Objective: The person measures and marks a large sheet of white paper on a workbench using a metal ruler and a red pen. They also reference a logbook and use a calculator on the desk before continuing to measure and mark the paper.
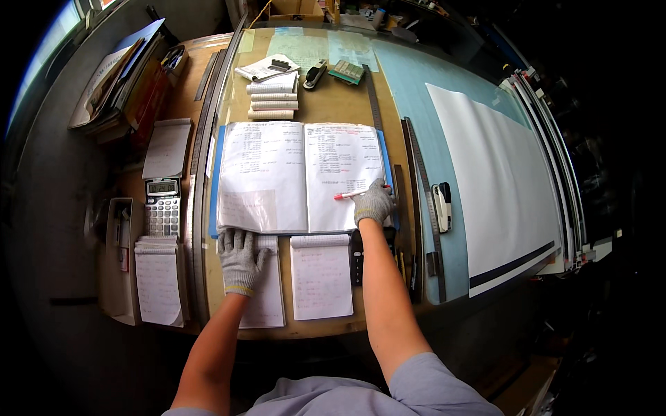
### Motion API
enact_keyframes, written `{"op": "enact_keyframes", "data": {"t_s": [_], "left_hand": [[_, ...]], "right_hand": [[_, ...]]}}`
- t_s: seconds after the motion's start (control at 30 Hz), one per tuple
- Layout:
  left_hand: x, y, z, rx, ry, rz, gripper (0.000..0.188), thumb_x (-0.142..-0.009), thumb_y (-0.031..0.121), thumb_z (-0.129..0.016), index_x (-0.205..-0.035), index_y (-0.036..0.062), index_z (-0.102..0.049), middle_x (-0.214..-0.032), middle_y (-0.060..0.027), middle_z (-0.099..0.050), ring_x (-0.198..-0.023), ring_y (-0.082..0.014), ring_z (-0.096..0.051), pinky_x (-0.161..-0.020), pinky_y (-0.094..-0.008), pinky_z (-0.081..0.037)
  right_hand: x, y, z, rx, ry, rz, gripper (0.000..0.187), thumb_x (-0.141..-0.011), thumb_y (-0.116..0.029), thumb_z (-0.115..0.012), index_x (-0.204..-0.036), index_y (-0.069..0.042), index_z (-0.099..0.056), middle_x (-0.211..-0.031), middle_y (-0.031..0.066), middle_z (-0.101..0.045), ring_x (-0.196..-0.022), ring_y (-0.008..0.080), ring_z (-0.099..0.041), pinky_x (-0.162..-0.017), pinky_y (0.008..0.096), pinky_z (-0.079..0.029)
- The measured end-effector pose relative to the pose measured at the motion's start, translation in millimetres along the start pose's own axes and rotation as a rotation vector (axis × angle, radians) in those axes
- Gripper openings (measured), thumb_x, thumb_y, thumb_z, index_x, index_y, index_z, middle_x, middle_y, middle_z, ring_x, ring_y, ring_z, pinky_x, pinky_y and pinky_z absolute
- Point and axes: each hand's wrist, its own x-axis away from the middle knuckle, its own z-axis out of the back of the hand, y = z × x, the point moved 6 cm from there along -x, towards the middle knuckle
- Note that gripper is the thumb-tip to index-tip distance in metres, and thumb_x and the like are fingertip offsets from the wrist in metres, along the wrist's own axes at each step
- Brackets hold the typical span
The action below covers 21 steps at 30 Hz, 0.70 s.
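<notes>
Near edge of desk [340,100]: left hand [239,262] covers part of a notepad [266,299]. Right hand [374,202] hides part of a pen [352,195]. Black device [357,260] partly behind right forearm [390,295]; kind unclear. Open book's [305,177] script too small to read. Torso [319,399] cut by lower picture edge.

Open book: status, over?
Left grip: spread over notepad. Right grip: holding pen at right page. Book: open, right page's lower corner hidden by right grip.

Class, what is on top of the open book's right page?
The gloved right hand, holding a red-and-white pen, is over its lower part; whatever they cover is hidden.
</notes>
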Motion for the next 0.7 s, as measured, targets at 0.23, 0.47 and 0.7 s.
{"op": "enact_keyframes", "data": {"t_s": [0.23, 0.47, 0.7], "left_hand": [[0.1, 0.3, -3.4, -0.005, -0.01, -0.006, 0.067, -0.091, 0.048, -0.062, -0.143, 0.0062, -0.053, -0.151, -0.0211, -0.046, -0.146, -0.0424, -0.032, -0.124, -0.0545, -0.016], [-0.9, -1.3, -3.1, -0.016, -0.024, 0.005, 0.068, -0.091, 0.048, -0.062, -0.143, 0.0062, -0.054, -0.153, -0.0218, -0.045, -0.146, -0.0421, -0.033, -0.124, -0.0545, -0.016], [-0.6, 3.1, 2.8, 0.018, 0.011, -0.02, 0.068, -0.09, 0.043, -0.064, -0.141, 0.0005, -0.053, -0.147, -0.0254, -0.047, -0.142, -0.0464, -0.036, -0.122, -0.0552, -0.019]], "right_hand": [[-7.4, -1.2, -11.2, -0.052, 0.018, 0.06, 0.068, -0.08, -0.034, -0.083, -0.135, -0.008, -0.052, -0.134, 0.0188, -0.059, -0.128, 0.0351, -0.056, -0.107, 0.0471, -0.044], [1.6, -19.7, -19.7, 0.009, 0.068, 0.202, 0.039, -0.091, -0.016, -0.069, -0.126, -0.008, -0.056, -0.123, 0.0177, -0.065, -0.119, 0.034, -0.06, -0.101, 0.0466, -0.044], [62.8, -68.5, 4.1, -0.667, 0.017, 0.707, 0.028, -0.081, -0.01, -0.078, -0.098, -0.008, -0.056, -0.095, 0.015, -0.067, -0.096, 0.0343, -0.065, -0.091, 0.0462, -0.046]]}}
